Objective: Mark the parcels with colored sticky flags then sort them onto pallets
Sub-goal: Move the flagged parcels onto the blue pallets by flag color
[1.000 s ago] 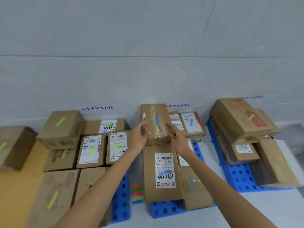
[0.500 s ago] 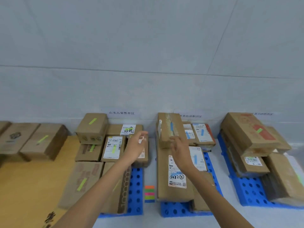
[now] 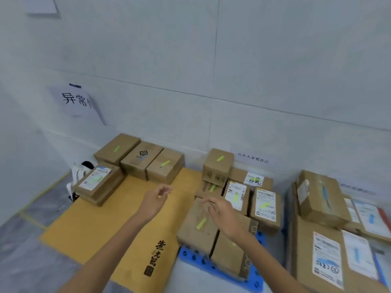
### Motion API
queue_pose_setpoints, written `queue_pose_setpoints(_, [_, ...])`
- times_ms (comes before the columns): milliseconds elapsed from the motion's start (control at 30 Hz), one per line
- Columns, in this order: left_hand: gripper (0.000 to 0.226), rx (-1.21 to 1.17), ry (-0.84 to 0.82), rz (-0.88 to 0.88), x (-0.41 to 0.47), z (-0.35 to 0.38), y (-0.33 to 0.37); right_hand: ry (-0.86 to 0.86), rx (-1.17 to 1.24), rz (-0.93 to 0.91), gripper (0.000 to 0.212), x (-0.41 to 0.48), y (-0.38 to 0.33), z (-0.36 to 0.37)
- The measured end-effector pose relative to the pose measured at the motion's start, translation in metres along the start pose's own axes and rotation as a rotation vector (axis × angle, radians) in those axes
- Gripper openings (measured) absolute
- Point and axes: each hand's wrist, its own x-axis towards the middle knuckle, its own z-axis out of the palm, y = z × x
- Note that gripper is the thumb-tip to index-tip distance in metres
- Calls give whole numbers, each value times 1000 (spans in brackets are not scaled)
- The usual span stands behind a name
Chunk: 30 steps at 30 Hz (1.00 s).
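Your left grip [image 3: 155, 200] hangs over the cardboard sheet [image 3: 101, 227], fingers loosely curled, holding nothing. Your right grip [image 3: 223, 215] is slack and empty too, above the near parcel [image 3: 191, 235]. Its green flag [image 3: 201, 223] lies just left of your palm. Contact with the parcel: cannot tell. The parcel sits at the left edge of the blue pallet [image 3: 198, 261], tight against its neighbours. Open room: bare sheet between your left grip and the back row [image 3: 139, 159] by the wall. A blue-flagged stack [image 3: 321, 199] stands well to the right.
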Motion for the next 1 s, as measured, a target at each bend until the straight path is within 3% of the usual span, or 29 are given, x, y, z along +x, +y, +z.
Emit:
queue_pose_setpoints(133, [24, -29, 63, -35, 32, -43, -41, -81, -20, 24, 26, 54, -15, 40])
queue_pose_setpoints(333, [21, 58, 57, -108, 131, -85, -98, -55, -5, 172, 24, 152, -17, 110])
queue_pose_setpoints(533, [26, 128, -204, -123, 231, -84, -131, -7, 101, 408, 32, 246, 2, 137])
queue_pose_setpoints(667, [38, 283, -261, -74, 276, -68, -152, -1, 166, 562, 40, 302, 22, 147])
queue_pose_setpoints(867, [44, 501, -190, 1, 284, -42, -169, -50, 355, 660, 52, 322, 23, 186])
queue_pose_setpoints(1000, [51, 555, -195, 68, 282, -35, -176, 21, 500, 698, 57, 311, 23, 204])
